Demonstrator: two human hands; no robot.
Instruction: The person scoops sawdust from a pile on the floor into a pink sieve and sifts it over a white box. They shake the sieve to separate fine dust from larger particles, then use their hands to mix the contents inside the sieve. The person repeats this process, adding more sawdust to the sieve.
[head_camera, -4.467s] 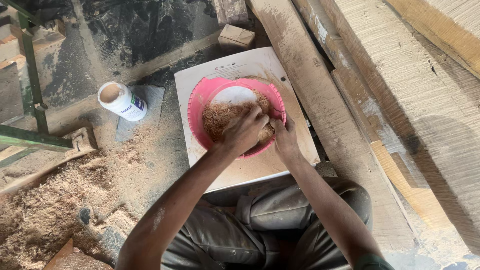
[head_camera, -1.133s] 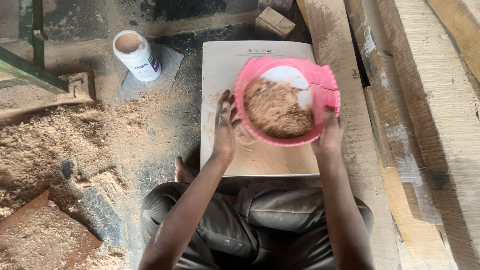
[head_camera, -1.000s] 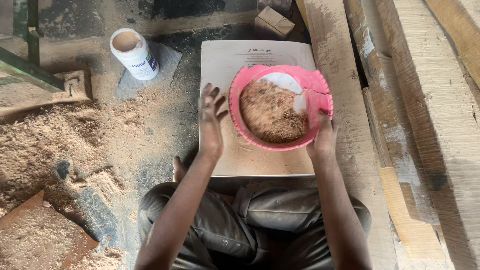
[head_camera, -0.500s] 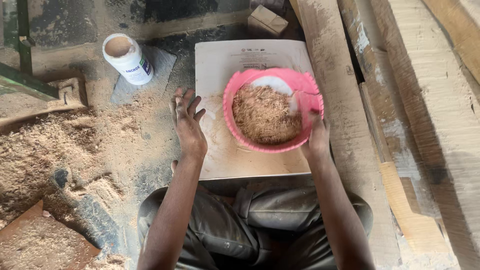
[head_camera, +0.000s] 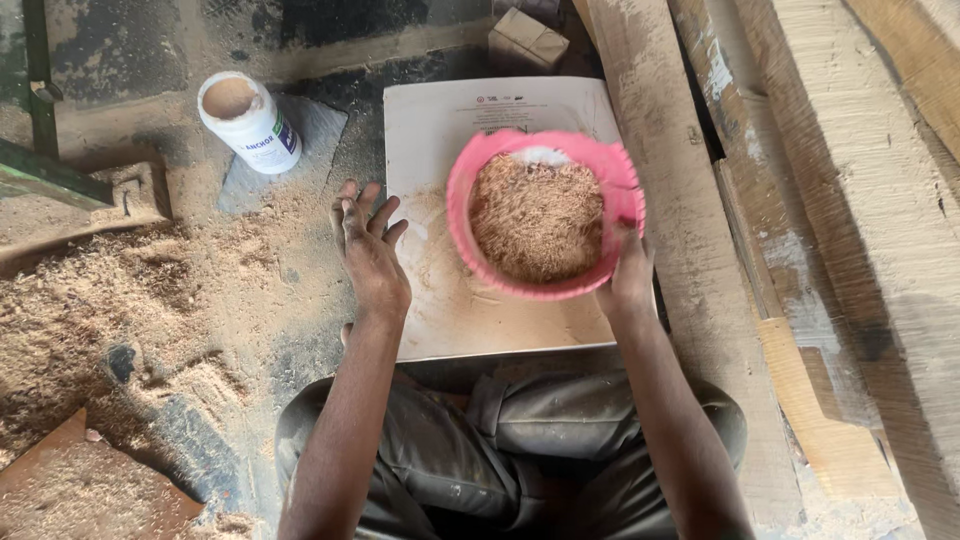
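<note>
Sawdust-filled round pink plastic bowl (head_camera: 545, 212) on our flat white board (head_camera: 440, 300), right hand (head_camera: 627, 283) gripping its rim, left hand (head_camera: 370, 255) open, fingers spread, holding nothing.

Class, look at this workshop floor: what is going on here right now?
A seated person grips the rim of a pink bowl of sawdust with the right hand. The bowl sits on a white board. The left hand hovers open and empty beside it, over the dusty floor. An open white jar stands further left.
</note>
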